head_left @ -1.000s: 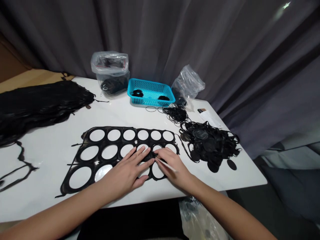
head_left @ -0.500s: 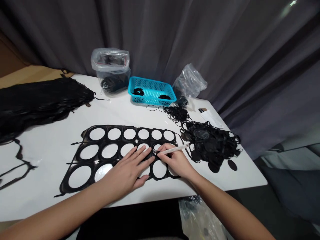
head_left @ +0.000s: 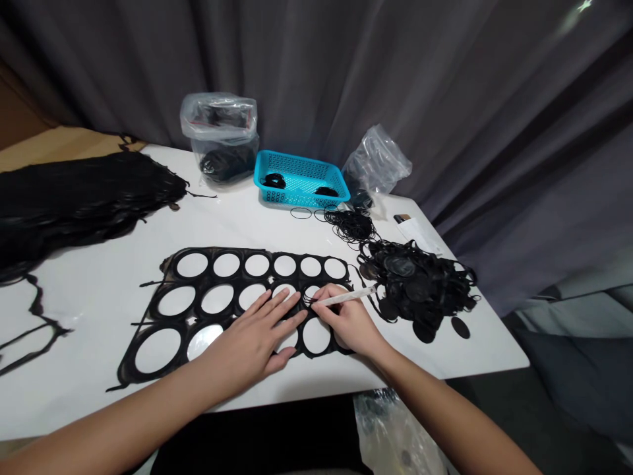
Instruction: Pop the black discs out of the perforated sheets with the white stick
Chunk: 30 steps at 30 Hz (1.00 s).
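A black rubber sheet with rows of round holes lies flat on the white table. My left hand rests palm down on its middle, fingers spread, holding nothing. Just to the right, my right hand pinches a thin whitish pen-like tool, its tip low over a hole in the middle row. Thin black loops seem to gather at the tip; my fingers partly hide them. Right of this hand sits a heap of black strips and discs.
Behind the sheet stand a blue basket with black rings, a bag-lined tub and a clear bag. Thin black rings lie before the basket. Stacked black sheets cover the left. A plastic bag hangs below the front edge.
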Each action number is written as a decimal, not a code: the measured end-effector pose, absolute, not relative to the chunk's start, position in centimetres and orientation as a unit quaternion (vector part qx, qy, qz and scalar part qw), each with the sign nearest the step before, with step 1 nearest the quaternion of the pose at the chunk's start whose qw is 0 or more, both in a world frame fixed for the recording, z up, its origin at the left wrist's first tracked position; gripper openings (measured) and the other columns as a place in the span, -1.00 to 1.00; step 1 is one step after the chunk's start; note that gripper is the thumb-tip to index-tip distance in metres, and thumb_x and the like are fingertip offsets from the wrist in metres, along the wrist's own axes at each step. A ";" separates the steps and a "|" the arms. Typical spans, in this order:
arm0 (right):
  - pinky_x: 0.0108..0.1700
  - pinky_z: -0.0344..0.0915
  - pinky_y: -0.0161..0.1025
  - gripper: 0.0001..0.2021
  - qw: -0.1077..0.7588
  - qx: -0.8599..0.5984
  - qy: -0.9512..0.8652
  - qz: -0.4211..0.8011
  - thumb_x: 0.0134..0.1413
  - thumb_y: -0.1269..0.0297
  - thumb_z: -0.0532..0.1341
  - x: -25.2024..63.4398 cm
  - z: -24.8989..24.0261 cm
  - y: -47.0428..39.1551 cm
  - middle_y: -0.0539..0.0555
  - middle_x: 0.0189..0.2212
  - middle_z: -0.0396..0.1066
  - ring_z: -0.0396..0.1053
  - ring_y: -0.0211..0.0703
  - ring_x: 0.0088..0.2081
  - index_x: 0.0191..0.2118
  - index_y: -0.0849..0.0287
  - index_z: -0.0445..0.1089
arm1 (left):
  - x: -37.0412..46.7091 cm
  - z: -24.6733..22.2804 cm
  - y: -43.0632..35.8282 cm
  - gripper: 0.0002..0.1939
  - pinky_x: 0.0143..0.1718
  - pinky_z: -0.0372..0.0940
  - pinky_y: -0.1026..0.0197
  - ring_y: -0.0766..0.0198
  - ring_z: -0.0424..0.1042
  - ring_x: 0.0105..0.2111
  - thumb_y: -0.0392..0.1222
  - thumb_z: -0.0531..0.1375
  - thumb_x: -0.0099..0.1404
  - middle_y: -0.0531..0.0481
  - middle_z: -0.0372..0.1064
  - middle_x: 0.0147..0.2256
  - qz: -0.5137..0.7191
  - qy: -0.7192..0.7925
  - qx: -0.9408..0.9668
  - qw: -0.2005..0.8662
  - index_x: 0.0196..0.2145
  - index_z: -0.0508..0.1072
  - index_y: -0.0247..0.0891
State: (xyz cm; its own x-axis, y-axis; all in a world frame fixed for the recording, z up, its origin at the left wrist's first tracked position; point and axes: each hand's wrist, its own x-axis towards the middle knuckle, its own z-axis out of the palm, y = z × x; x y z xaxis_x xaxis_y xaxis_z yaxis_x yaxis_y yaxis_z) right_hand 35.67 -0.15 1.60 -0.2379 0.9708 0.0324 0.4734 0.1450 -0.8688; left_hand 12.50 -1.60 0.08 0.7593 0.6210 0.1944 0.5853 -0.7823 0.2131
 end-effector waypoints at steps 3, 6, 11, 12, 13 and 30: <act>-0.11 0.27 -0.17 -0.86 0.324 -0.514 -0.707 0.362 0.21 0.34 0.18 35.6 1.6 -0.4 0.04 -0.32 0.41 0.37 -0.13 -0.20 -0.40 0.13 0.32 | 12.5 0.0 -1.6 -0.42 0.33 -0.06 -0.10 -0.02 -0.03 0.37 -0.04 0.16 0.40 -0.17 0.01 0.36 0.129 0.322 0.935 0.070 0.32 0.20 -0.14; -0.11 0.28 -0.16 -0.84 0.327 -0.489 -0.747 0.309 0.27 0.37 0.13 35.2 1.6 -1.4 0.08 -0.27 0.41 0.37 -0.11 -0.18 -0.38 0.12 0.30 | 12.4 -0.1 -1.6 -0.41 0.33 -0.05 -0.10 -0.02 -0.03 0.37 -0.04 0.15 0.40 -0.16 0.00 0.37 0.133 0.323 0.934 0.071 0.33 0.18 -0.13; -0.08 0.29 -0.07 -0.86 0.266 -0.427 -0.842 0.196 0.27 0.47 0.07 35.0 1.5 -2.0 0.20 -0.13 0.44 0.34 0.00 -0.12 -0.19 0.14 0.34 | 12.4 -0.1 -1.7 -0.41 0.32 -0.03 -0.15 -0.11 -0.13 0.39 -0.05 0.16 0.39 -0.14 -0.06 0.39 0.133 0.332 0.931 0.070 0.33 0.18 -0.11; -0.09 0.29 -0.08 -0.85 0.265 -0.430 -0.844 0.180 0.28 0.46 0.06 35.4 1.5 -1.3 0.19 -0.17 0.45 0.35 -0.01 -0.14 -0.19 0.14 0.34 | 12.4 -0.1 -1.7 -0.41 0.32 -0.02 -0.16 -0.13 -0.15 0.39 -0.05 0.16 0.39 -0.14 -0.07 0.39 0.130 0.333 0.931 0.070 0.32 0.19 -0.11; -0.11 0.29 -0.10 -0.85 0.278 -0.443 -0.837 0.160 0.30 0.45 0.05 36.1 1.7 -0.4 0.17 -0.21 0.46 0.35 -0.02 -0.17 -0.22 0.13 0.34 | 12.4 -0.1 -1.7 -0.42 0.31 -0.02 -0.18 -0.15 -0.15 0.39 -0.05 0.16 0.39 -0.15 -0.07 0.39 0.128 0.334 0.931 0.070 0.32 0.20 -0.11; -0.53 0.20 -0.32 -0.72 0.382 -0.495 -0.586 0.515 0.05 0.09 0.31 37.3 7.4 3.9 -0.03 -0.40 0.39 0.26 -0.32 -0.56 -0.43 0.15 0.26 | 13.9 5.4 1.2 -0.27 0.27 0.08 -0.10 -0.02 0.06 0.33 0.04 0.16 0.39 -0.19 -0.07 0.39 0.214 0.403 0.817 0.351 0.39 -0.07 -0.08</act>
